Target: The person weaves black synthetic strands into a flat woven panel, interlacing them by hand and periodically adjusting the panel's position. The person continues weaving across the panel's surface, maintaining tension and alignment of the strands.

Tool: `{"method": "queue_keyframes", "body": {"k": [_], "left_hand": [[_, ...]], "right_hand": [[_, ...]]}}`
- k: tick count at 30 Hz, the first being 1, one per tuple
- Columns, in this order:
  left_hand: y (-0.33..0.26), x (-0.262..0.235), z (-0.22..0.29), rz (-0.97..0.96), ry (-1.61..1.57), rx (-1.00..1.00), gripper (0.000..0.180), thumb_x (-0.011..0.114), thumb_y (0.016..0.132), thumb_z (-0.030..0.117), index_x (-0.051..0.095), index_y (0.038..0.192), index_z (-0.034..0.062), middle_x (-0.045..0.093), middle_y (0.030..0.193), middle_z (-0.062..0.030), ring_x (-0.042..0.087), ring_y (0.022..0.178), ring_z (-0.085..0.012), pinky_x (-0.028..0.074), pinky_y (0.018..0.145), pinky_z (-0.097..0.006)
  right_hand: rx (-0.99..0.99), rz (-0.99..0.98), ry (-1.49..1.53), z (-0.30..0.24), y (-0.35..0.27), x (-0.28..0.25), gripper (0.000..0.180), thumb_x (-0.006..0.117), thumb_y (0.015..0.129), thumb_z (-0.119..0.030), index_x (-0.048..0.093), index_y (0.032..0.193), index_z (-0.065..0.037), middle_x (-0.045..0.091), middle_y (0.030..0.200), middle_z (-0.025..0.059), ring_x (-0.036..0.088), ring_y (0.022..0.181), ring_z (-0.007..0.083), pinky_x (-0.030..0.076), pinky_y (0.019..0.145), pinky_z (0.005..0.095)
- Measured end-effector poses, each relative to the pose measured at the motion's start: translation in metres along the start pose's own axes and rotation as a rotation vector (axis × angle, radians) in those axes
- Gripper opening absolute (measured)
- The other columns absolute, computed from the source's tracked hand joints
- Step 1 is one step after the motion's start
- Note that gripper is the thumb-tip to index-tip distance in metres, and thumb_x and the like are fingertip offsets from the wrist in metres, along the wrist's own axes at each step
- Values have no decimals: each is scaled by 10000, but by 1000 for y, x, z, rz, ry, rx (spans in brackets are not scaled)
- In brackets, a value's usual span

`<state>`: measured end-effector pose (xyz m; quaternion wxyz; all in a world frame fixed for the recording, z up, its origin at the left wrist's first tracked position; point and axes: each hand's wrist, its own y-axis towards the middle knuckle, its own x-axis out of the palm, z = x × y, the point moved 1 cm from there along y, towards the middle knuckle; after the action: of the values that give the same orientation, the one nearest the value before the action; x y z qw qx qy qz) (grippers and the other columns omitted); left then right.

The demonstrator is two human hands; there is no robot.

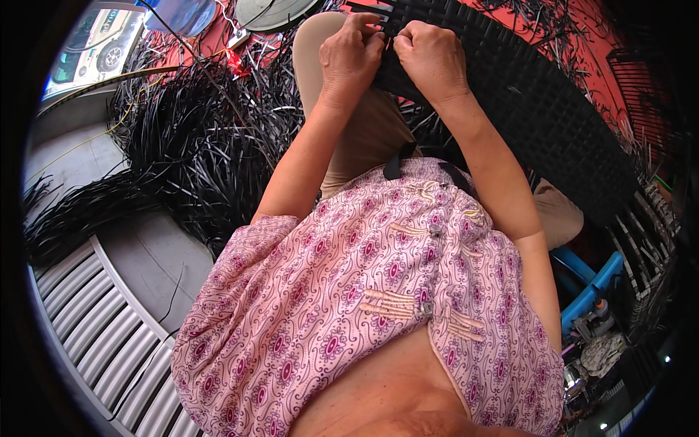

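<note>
A black panel woven from flat strips point(524, 95) slants from the top middle down to the right, across my legs. Both my hands are at its far left end, close together with thumbs facing. My left hand point(348, 58) is closed in a pinch, its index finger bent over beside loose black strip ends point(370, 10). My right hand point(435, 62) is curled into a fist over the panel's edge. Whatever thin piece sits between the fingertips of either hand is too small and hidden to make out.
A big heap of loose black strips point(196, 124) lies to my left, over a grey slatted bench point(95, 328). Red floor point(535, 25) shows at the top. A round grey lid point(273, 11) and blue container point(178, 14) stand far left; a blue plastic frame point(593, 291) is right.
</note>
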<state>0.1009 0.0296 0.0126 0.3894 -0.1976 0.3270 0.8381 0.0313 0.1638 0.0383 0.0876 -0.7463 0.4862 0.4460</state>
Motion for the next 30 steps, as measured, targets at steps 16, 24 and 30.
{"method": "queue_keyframes", "body": {"k": [16, 24, 30], "left_hand": [[0, -3, -8, -87, -46, -21, 379, 701, 879, 120, 614, 1239, 38, 770, 1040, -111, 747, 944, -239, 574, 848, -331], [0, -3, -6, -89, -168, -118, 375, 683, 884, 61, 620, 1252, 25, 773, 1057, -104, 741, 969, -198, 564, 871, -306], [6, -5, -5, -131, -261, -167, 391, 730, 872, 53, 639, 1250, 14, 776, 1031, -101, 726, 940, -143, 564, 849, -278]], "right_hand": [[-23, -49, -199, -8, 4, 3, 182, 662, 864, -194, 713, 799, -32, 723, 789, 178, 732, 765, 371, 598, 724, 469], [-47, -55, -176, -10, 4, 5, 175, 661, 870, -193, 712, 810, -37, 721, 802, 172, 730, 763, 365, 595, 729, 476], [-79, 32, -124, -6, 1, 16, 157, 708, 877, -192, 692, 866, -37, 705, 877, 154, 719, 801, 360, 587, 726, 456]]}}
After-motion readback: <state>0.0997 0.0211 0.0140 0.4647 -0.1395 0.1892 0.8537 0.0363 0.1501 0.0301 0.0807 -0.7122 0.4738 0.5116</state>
